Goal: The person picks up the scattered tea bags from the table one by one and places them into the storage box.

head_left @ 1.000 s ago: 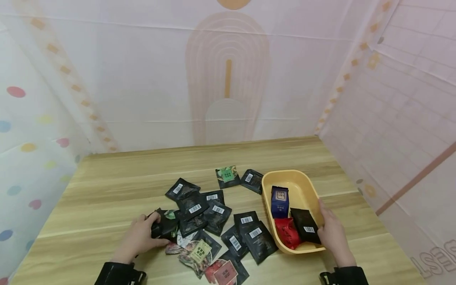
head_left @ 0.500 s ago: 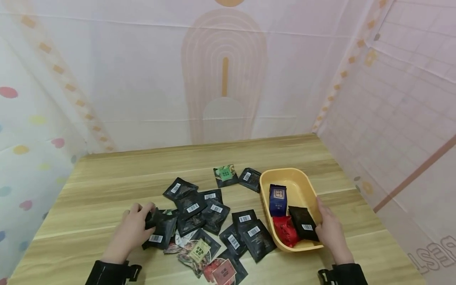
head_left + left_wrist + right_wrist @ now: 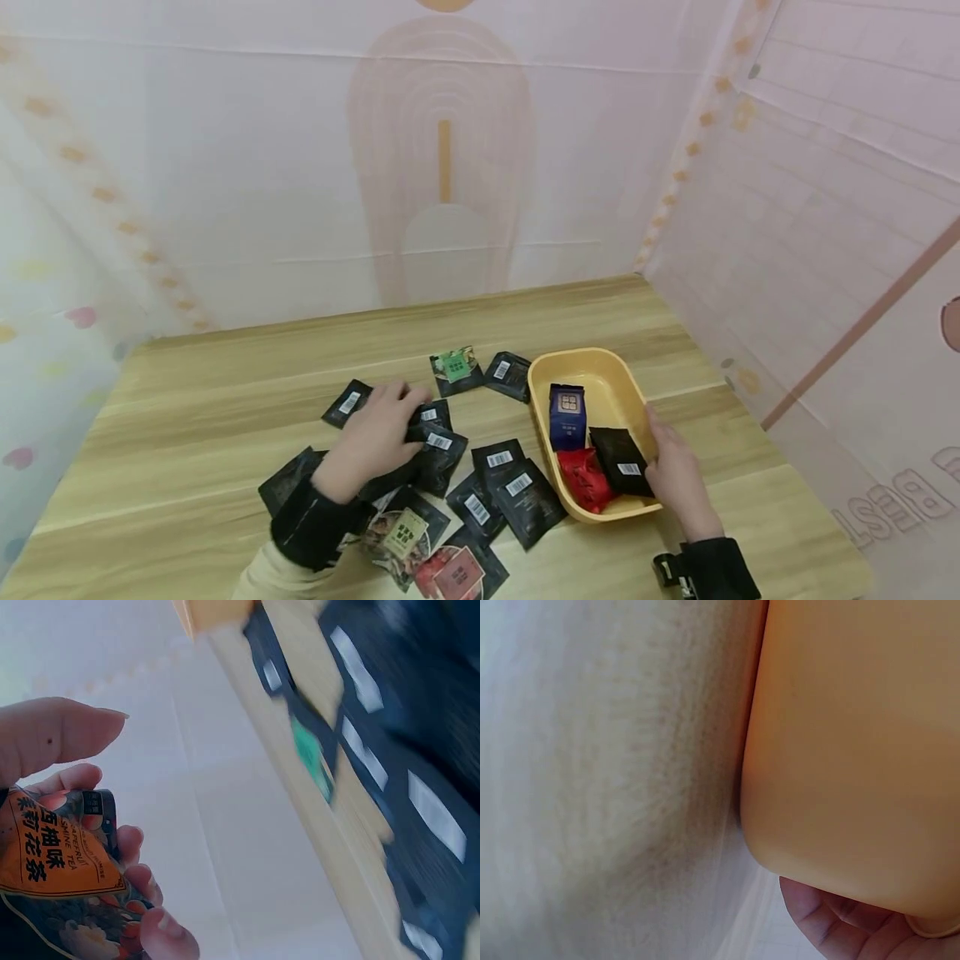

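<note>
The left hand (image 3: 378,433) was left of centre in the lower half of the head view, back of the hand uppermost, over a heap of black sachets (image 3: 438,450). Its grip was closed round an orange-labelled sachet (image 3: 67,862), which showed at the lower left of the left wrist view with the fingertips curled over its edge and the thumb apart from it above. In the head view the hand hid that sachet.

The right hand (image 3: 678,479), at the lower right, gripped the right side of a yellow tray (image 3: 607,387); in the right wrist view its fingers were bent against the outside. The tray sat on the worktop (image 3: 187,417), right of centre, holding a blue packet (image 3: 567,417), a red packet (image 3: 587,481) below it and a black packet (image 3: 621,462) at lower right.

Just left of the tray, three barcoded sachets (image 3: 528,504) overlapped. A green-labelled sachet (image 3: 456,371) lay above the heap. At the bottom centre lay a yellow-labelled sachet (image 3: 405,533) and a pink-labelled sachet (image 3: 459,575). A dark sachet (image 3: 285,482) showed left of the left wrist. Behind the worktop hung a pale cloth with a printed arch (image 3: 442,167).
</note>
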Tool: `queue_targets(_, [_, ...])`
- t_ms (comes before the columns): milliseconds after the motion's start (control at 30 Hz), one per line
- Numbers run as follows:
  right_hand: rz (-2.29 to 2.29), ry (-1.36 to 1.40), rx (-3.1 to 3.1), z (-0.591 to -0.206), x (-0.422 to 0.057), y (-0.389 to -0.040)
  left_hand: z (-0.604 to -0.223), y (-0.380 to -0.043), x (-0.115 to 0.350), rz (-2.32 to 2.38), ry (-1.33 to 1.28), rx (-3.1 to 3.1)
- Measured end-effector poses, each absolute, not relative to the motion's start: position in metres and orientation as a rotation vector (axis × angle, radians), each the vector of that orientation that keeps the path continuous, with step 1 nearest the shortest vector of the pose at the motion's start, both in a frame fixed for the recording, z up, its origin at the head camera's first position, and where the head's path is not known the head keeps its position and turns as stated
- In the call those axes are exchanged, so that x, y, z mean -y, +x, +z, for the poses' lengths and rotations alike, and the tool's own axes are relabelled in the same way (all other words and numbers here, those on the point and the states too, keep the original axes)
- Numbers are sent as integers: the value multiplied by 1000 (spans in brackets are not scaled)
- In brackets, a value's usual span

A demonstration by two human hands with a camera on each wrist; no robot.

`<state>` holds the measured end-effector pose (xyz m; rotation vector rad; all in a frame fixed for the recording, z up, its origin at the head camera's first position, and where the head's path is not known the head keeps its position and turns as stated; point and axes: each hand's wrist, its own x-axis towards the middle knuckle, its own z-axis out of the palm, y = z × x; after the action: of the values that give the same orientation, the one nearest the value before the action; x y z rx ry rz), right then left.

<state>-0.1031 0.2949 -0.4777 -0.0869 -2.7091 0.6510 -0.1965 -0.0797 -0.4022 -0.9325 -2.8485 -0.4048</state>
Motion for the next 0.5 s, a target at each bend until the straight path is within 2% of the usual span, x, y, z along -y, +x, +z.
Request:
queue_targets(267, [651, -111, 2731, -477, -293, -108, -406, -202, 5, -394, -1227, 2775])
queue_targets(500, [646, -118, 2725, -480, -296, -106, -411, -189, -63, -304, -1409, 2700])
